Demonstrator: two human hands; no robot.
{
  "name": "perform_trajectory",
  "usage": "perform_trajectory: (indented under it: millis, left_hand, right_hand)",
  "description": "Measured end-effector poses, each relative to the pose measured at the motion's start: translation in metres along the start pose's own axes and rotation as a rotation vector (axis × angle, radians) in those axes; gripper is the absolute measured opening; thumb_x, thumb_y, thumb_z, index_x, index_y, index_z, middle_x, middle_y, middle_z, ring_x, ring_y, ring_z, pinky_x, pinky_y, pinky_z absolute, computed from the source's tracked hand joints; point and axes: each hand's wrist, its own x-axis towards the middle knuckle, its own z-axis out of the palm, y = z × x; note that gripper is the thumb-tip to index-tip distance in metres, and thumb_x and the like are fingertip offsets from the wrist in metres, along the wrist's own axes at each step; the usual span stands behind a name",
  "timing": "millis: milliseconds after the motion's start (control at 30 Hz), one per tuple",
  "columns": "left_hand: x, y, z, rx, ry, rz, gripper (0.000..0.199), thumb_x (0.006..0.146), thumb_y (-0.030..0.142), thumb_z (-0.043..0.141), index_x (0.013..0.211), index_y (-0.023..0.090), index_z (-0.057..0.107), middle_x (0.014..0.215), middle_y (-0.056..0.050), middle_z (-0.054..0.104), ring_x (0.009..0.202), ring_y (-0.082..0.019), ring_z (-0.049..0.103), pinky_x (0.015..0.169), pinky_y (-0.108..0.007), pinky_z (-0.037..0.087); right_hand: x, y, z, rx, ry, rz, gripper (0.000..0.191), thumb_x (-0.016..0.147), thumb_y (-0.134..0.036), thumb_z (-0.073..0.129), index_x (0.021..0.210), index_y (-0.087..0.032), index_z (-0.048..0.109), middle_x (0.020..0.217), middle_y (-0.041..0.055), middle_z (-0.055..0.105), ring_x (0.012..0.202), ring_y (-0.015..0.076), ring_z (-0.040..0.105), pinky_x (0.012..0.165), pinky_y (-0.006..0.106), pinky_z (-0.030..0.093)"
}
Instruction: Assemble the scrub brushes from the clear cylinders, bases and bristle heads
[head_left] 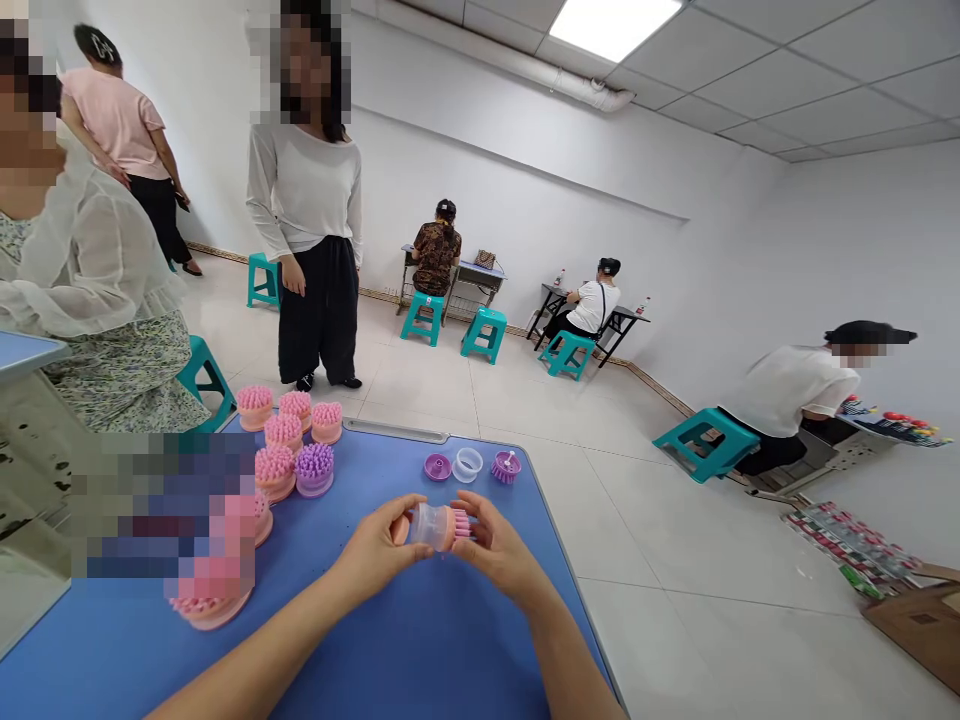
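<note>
Between my two hands, above the blue tabletop, is a pink bristle brush (435,527) with a clear middle section, tilted on its side. My left hand (382,540) grips its peach end and the clear part. The fingers of my right hand (495,550) close around the pink bristle end. Beyond my hands lie a purple round part (438,467), a clear ring (468,465) and a purple bristled piece (506,467) with a white stem. On the left stand several pink brushes (274,470) and a purple brush (314,468).
The blue table (450,640) has a grey tray slot (394,431) along its far edge. A person in a white top (307,190) stands past it, and another sits at left. Teal stools (484,333) and bottle packs (847,545) are on the floor.
</note>
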Motion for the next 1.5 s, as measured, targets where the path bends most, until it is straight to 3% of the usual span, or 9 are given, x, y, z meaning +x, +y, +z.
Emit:
perform_trajectory:
  millis: [67, 200, 433, 600, 800, 967, 1167, 1333, 1500]
  left_hand:
    - [-0.001, 0.000, 0.000, 0.020, -0.002, -0.002, 0.056, 0.055, 0.022, 0.071, 0.109, 0.014, 0.059, 0.105, -0.009, 0.065, 0.100, -0.026, 0.057, 0.091, -0.035, 0.042]
    - [-0.003, 0.001, 0.000, -0.011, -0.046, 0.006, 0.055, 0.056, 0.022, 0.072, 0.110, 0.016, 0.060, 0.104, -0.007, 0.066, 0.100, -0.025, 0.057, 0.089, -0.034, 0.043]
    - [-0.001, 0.002, -0.001, -0.045, -0.060, -0.029, 0.054, 0.058, 0.027, 0.071, 0.109, 0.014, 0.060, 0.099, -0.008, 0.068, 0.098, -0.028, 0.058, 0.084, -0.035, 0.046]
    - [-0.005, 0.012, -0.001, 0.088, -0.049, -0.037, 0.052, 0.058, 0.028, 0.071, 0.108, 0.016, 0.062, 0.098, -0.007, 0.068, 0.095, -0.029, 0.059, 0.085, -0.036, 0.045]
    - [-0.008, 0.019, 0.000, 0.173, 0.019, 0.029, 0.052, 0.053, 0.025, 0.075, 0.104, 0.019, 0.066, 0.106, -0.008, 0.066, 0.102, -0.029, 0.056, 0.094, -0.038, 0.039]
    - [-0.009, 0.023, 0.001, -0.223, 0.059, -0.128, 0.056, 0.061, 0.037, 0.071, 0.113, 0.018, 0.057, 0.106, -0.007, 0.064, 0.097, -0.025, 0.058, 0.088, -0.036, 0.045]
    - [-0.006, 0.030, -0.001, -0.885, 0.180, -0.554, 0.015, 0.080, 0.028, 0.055, 0.087, 0.014, 0.054, 0.079, -0.005, 0.061, 0.068, -0.013, 0.062, 0.073, -0.027, 0.053]
    - [-0.009, 0.032, -0.003, -0.923, 0.076, -0.433, 0.019, 0.077, 0.006, 0.049, 0.094, 0.016, 0.053, 0.083, -0.005, 0.063, 0.078, -0.013, 0.064, 0.080, -0.027, 0.051]
    - [-0.014, 0.029, -0.007, -0.708, -0.100, -0.261, 0.034, 0.080, 0.038, 0.058, 0.107, 0.018, 0.051, 0.092, -0.005, 0.063, 0.088, -0.016, 0.062, 0.080, -0.027, 0.049]
  right_hand:
    - [0.000, -0.001, 0.002, 0.004, -0.061, -0.029, 0.056, 0.063, -0.036, 0.077, 0.111, -0.022, 0.051, 0.104, 0.0052, 0.058, 0.087, 0.0178, 0.058, 0.076, 0.031, 0.048]
    - [0.001, -0.006, 0.004, 0.006, -0.084, -0.010, 0.034, 0.074, -0.041, 0.067, 0.098, -0.018, 0.059, 0.085, 0.0024, 0.061, 0.076, 0.0160, 0.058, 0.071, 0.030, 0.048]
    - [-0.001, -0.007, 0.006, 0.058, -0.078, 0.031, 0.055, 0.069, -0.045, 0.070, 0.114, -0.020, 0.050, 0.093, 0.0041, 0.059, 0.080, 0.0175, 0.058, 0.072, 0.033, 0.047]
    - [-0.002, -0.007, 0.005, 0.014, -0.108, 0.002, 0.040, 0.073, -0.038, 0.068, 0.106, -0.019, 0.055, 0.085, 0.0020, 0.058, 0.071, 0.0148, 0.056, 0.067, 0.031, 0.047]
    - [-0.001, -0.010, 0.006, 0.072, -0.117, 0.020, 0.041, 0.070, -0.039, 0.070, 0.102, -0.017, 0.056, 0.080, 0.0004, 0.057, 0.066, 0.0130, 0.055, 0.064, 0.029, 0.046]
    - [0.000, -0.010, 0.010, 0.141, -0.053, 0.012, 0.046, 0.068, -0.041, 0.071, 0.105, -0.020, 0.054, 0.086, 0.0010, 0.057, 0.070, 0.0133, 0.055, 0.068, 0.031, 0.047]
    - [0.000, -0.009, 0.009, 0.144, -0.054, -0.024, 0.048, 0.065, -0.040, 0.074, 0.105, -0.021, 0.054, 0.088, 0.0015, 0.056, 0.074, 0.0149, 0.054, 0.069, 0.032, 0.048]
    - [-0.001, -0.008, 0.003, 0.143, -0.081, -0.037, 0.046, 0.066, -0.038, 0.074, 0.105, -0.023, 0.055, 0.089, 0.0014, 0.057, 0.076, 0.0156, 0.055, 0.071, 0.033, 0.048]
    - [-0.003, -0.005, -0.004, 0.194, -0.108, -0.069, 0.046, 0.065, -0.038, 0.075, 0.105, -0.025, 0.057, 0.090, 0.0011, 0.058, 0.078, 0.0158, 0.055, 0.072, 0.033, 0.049]
